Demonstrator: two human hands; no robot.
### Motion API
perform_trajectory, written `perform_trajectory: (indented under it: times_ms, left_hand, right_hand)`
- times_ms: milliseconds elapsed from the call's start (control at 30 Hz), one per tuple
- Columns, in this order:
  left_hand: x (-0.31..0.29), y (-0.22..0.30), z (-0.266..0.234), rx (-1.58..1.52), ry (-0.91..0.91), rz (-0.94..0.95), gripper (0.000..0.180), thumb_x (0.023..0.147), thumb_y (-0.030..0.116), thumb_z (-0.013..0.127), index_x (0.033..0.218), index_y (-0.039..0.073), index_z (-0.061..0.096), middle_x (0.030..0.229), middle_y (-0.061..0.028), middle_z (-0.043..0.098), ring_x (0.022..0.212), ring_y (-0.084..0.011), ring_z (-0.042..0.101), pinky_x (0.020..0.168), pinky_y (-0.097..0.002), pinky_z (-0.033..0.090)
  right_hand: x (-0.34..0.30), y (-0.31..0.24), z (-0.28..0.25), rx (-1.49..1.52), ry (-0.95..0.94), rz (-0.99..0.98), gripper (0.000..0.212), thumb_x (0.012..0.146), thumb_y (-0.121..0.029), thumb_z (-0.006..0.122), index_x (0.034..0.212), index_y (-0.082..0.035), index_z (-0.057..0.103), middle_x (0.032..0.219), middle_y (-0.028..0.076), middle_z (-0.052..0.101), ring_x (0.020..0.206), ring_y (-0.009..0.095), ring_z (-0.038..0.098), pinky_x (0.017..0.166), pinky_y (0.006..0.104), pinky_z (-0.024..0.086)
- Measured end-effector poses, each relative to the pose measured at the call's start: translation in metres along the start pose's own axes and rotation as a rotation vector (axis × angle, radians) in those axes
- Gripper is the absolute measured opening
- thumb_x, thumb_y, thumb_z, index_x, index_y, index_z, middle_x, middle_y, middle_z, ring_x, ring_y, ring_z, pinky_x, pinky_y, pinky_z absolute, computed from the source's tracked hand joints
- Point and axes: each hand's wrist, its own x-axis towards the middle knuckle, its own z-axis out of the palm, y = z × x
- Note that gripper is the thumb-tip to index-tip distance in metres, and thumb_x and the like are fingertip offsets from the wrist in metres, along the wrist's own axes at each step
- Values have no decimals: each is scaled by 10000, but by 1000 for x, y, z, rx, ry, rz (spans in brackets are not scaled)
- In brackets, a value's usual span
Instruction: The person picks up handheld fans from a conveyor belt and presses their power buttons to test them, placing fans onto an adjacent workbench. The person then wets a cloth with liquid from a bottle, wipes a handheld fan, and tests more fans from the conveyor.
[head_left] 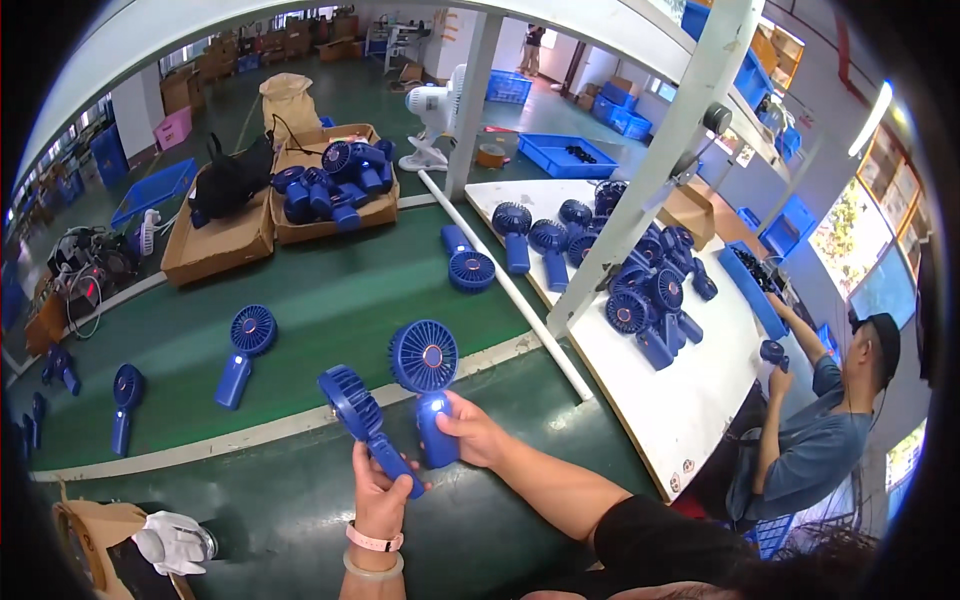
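Two blue handheld fans are held up side by side over the green bench. My left hand [380,495], with a pink band and a pale bangle on its wrist, is closed round the handle of the tilted left fan [352,402]. My right hand [474,430] grips the other fan [425,357], which stands upright with its round grille facing me and its thumb on the handle front. The two handles are close together; I cannot tell whether they touch. Beyond them, another blue fan [252,332] lies on the green belt [310,290].
More fans lie along the belt to the left. Cardboard trays [220,253] with fans and a black bag stand behind it. On the right, a white table [640,410] carries a pile of fans; a person [820,420] there holds one. A white pole [510,290] crosses the belt.
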Motion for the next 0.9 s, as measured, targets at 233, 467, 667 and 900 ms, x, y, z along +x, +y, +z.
perform_trajectory:
  times_ms: [233,467,667,900]
  left_hand:
    - [2,-2,-7,94,-3,13,524,666,30,744,1071,57,412,891,-53,496,781,-207,580,518,-301,520]
    - [1,3,1,213,-59,-19,393,624,-24,738,936,26,504,821,-70,602,741,-147,591,658,-273,495]
    - [-1,0,-8,179,8,-46,397,644,46,735,960,51,494,838,-68,601,676,-106,557,558,-213,456]
    - [-1,1,-9,112,-57,-38,395,632,34,724,943,50,481,837,-76,581,747,-155,569,678,-280,474]
  right_hand:
    - [6,11,1,-335,140,-116,361,829,-78,582,1162,-33,450,1004,77,590,902,165,586,816,303,465]
    - [7,7,-1,-359,158,-110,323,816,-30,567,1126,-16,477,987,81,604,898,148,585,825,291,456]
    - [6,10,0,-360,175,-129,361,806,-20,563,1155,-19,469,1013,87,601,924,164,587,849,309,451]
    - [6,7,1,-350,145,-111,351,802,-35,577,1139,-8,482,1020,90,602,932,168,585,856,311,445]
